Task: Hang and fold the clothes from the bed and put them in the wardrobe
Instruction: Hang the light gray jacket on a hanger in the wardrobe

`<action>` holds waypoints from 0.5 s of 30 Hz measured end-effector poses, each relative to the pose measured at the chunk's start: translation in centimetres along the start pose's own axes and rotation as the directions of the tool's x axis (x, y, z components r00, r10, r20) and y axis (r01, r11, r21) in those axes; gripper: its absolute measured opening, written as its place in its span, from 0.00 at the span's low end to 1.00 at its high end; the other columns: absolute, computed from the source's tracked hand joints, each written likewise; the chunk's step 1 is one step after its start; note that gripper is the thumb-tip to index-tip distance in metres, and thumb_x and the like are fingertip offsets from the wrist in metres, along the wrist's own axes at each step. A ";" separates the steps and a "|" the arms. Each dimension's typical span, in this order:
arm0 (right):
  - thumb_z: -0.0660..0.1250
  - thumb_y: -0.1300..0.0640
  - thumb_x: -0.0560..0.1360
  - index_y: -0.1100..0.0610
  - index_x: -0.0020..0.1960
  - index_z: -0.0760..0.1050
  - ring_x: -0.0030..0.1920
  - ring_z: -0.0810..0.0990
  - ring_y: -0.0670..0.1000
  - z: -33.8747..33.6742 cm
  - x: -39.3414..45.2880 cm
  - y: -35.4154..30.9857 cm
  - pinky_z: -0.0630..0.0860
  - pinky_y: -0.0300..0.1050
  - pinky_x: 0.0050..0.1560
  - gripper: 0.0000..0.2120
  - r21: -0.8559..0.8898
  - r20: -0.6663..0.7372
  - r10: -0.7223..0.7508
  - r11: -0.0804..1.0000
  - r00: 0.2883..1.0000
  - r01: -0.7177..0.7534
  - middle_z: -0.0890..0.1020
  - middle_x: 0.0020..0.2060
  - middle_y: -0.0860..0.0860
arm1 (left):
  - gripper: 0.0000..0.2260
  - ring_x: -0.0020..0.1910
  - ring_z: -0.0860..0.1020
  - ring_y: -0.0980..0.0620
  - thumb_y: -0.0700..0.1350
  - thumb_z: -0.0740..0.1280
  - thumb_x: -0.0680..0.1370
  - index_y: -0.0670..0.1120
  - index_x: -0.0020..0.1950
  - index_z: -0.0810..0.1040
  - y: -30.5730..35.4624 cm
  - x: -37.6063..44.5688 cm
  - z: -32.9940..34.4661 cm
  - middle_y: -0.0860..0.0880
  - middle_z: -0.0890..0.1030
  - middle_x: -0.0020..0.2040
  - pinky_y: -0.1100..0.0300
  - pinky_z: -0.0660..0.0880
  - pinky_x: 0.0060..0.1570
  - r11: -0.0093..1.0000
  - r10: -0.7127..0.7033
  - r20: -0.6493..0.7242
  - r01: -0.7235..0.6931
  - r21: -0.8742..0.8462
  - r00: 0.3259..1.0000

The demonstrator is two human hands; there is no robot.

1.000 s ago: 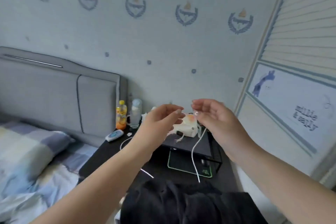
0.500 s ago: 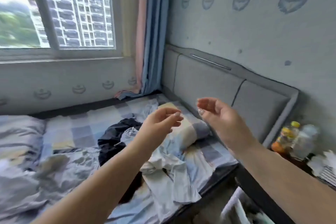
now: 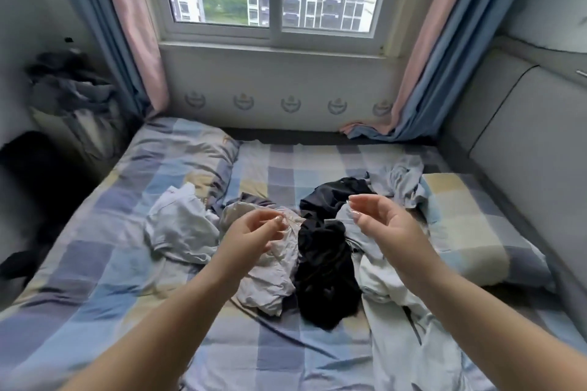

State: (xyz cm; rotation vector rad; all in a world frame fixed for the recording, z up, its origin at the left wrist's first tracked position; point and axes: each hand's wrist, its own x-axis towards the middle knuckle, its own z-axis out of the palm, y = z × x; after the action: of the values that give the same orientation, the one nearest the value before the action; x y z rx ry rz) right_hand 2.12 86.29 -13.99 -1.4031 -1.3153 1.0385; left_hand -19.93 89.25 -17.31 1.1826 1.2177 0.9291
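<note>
A heap of clothes lies in the middle of the checked bed [image 3: 120,282]: a white garment [image 3: 181,225] on the left, a crumpled pale grey one [image 3: 273,279], a black one [image 3: 324,267] in the centre, a light blue shirt [image 3: 403,327] trailing toward me, and another pale blue piece [image 3: 397,181] further back. My left hand [image 3: 254,232] hovers above the grey garment with loosely curled fingers and holds nothing. My right hand [image 3: 381,222] hovers over the black garment, fingers relaxed and empty. The wardrobe is out of view.
A padded grey headboard [image 3: 524,152] runs along the right, with a checked pillow [image 3: 467,232] in front of it. Another pillow [image 3: 181,149] lies at the back left. A window with pink-and-blue curtains [image 3: 422,67] is straight ahead. Dark clothes are piled on furniture [image 3: 73,98] at the left.
My view has swung left from the bedside table, past the headboard, to face the bed and window. The white cord I was fingering is gone from my hands.
</note>
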 end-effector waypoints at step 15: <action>0.67 0.61 0.76 0.48 0.51 0.76 0.53 0.79 0.43 6.7 21.6 14.4 0.74 0.39 0.56 0.09 -0.098 0.075 0.214 0.974 0.974 -0.206 0.81 0.49 0.45 | 0.06 0.48 0.80 0.52 0.43 0.63 0.80 0.48 0.53 0.79 -11.4 17.9 -6.5 0.49 0.84 0.48 0.57 0.73 0.50 0.941 -0.330 -0.215 0.338 0.000 0.919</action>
State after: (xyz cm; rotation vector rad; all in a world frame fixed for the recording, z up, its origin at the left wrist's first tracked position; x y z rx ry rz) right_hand 0.38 108.25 -29.32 -1.6078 -1.3084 1.2037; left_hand -24.48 105.64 -31.63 0.8802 1.5597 0.7893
